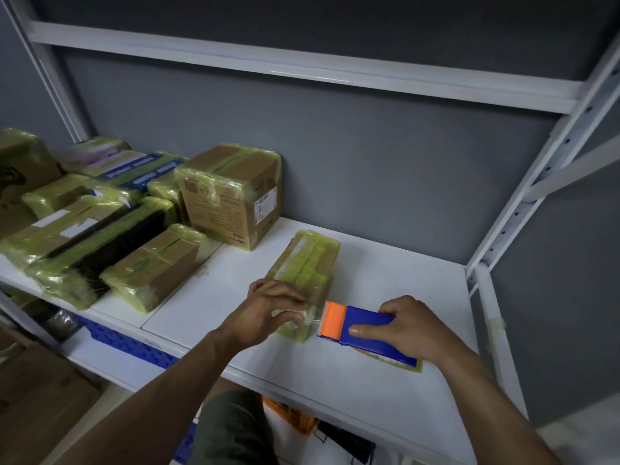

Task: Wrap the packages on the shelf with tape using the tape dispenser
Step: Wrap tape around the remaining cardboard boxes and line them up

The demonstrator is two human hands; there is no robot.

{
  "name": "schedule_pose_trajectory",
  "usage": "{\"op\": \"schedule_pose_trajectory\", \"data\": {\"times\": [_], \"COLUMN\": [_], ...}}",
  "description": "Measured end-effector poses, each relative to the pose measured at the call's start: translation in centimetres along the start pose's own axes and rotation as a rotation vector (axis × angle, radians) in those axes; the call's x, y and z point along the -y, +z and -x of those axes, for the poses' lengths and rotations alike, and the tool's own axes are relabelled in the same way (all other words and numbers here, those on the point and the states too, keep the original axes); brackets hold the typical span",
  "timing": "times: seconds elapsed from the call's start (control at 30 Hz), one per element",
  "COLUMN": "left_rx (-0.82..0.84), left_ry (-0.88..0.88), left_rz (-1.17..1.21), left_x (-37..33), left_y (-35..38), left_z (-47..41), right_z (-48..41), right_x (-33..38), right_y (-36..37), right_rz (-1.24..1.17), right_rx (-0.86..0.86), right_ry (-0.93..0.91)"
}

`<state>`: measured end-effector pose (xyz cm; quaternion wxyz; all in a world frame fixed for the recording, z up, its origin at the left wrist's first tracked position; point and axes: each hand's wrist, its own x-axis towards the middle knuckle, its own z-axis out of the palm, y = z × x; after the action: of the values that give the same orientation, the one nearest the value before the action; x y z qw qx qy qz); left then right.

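A long package (307, 263) wrapped in yellow-green tape lies on the white shelf (385, 290), its near end towards me. My left hand (268, 313) rests on that near end, fingers curled over its top and side. My right hand (407, 325) grips a blue tape dispenser (369, 333) with an orange head. The head sits close against the package's near right corner, and a short strand of clear tape runs from it to the package.
Several taped packages (110, 236) crowd the shelf's left half, with a taller cardboard box (231, 193) behind. A white upright (523, 196) bounds the right side. An upper shelf beam (302, 68) runs overhead. Blue and orange crates (134, 344) sit below.
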<state>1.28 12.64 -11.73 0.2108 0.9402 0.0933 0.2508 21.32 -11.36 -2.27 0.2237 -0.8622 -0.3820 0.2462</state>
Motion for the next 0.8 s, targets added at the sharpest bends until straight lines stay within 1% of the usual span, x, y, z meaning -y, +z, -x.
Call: {"op": "schedule_pose_trajectory", "data": {"times": [0.13, 0.23, 0.47, 0.6, 0.67, 0.8], "left_rx": [-0.053, -0.026, -0.035, -0.047, -0.064, -0.140], "left_ry": [-0.011, -0.029, -0.068, -0.171, -0.219, -0.243], "left_rz": [0.025, 0.037, 0.100, 0.146, 0.191, 0.344], "left_x": [0.0, -0.2, -0.1, -0.6, -1.1, -2.2], "left_y": [0.3, 0.2, 0.2, 0.7, 1.1, 1.3], "left_z": [0.3, -0.1, 0.0, 0.4, 0.6, 0.1], "right_z": [0.5, 0.4, -0.7, -1.4, -1.7, -2.6], "right_x": [-1.1, -1.6, -1.7, -1.4, -1.2, -0.6], "right_y": [-0.8, -0.8, 1.2, 2.6, 3.2, 4.2], "right_rz": [-0.003, 0.019, 0.096, 0.156, 0.163, 0.202], "right_rx": [0.010, -0.035, -0.091, -0.092, -0.091, -0.094], "right_ry": [0.045, 0.053, 0.040, 0.043, 0.049, 0.061]}}
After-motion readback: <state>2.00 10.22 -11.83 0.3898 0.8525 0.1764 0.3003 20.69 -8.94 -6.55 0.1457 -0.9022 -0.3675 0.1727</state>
